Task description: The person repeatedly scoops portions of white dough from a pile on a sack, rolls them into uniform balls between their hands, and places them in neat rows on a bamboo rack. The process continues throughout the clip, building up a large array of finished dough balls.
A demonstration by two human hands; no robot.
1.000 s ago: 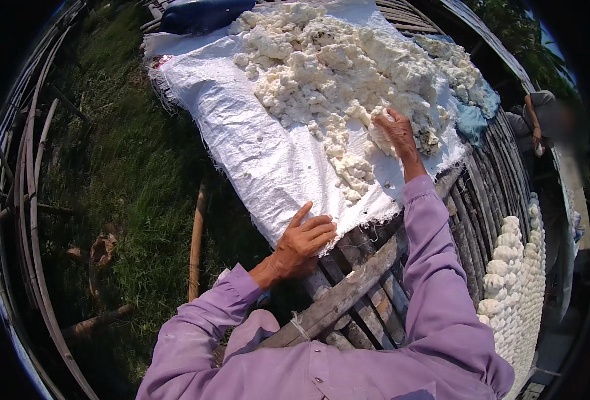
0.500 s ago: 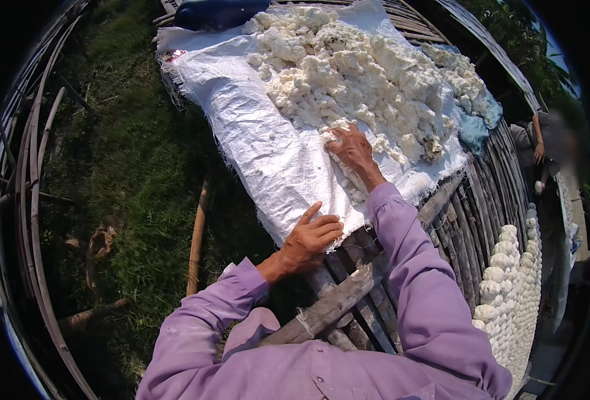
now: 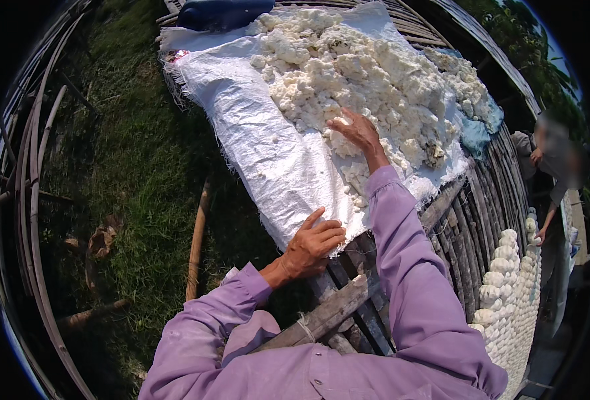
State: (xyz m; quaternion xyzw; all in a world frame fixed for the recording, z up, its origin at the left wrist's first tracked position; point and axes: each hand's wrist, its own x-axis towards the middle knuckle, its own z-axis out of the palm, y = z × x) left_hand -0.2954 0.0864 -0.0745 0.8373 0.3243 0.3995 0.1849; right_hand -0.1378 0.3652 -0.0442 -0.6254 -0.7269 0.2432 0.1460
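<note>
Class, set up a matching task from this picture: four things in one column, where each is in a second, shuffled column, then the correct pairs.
Things
1. left hand
2. right hand
3. blue bundle
4. rows of white balls

Places
A. far end of the white sheet
B. on the white crumbly heap
C. near edge of the sheet
D. rack at right, beside the slatted platform

Pairs: 1-C, 2-B, 3-A, 4-D
</note>
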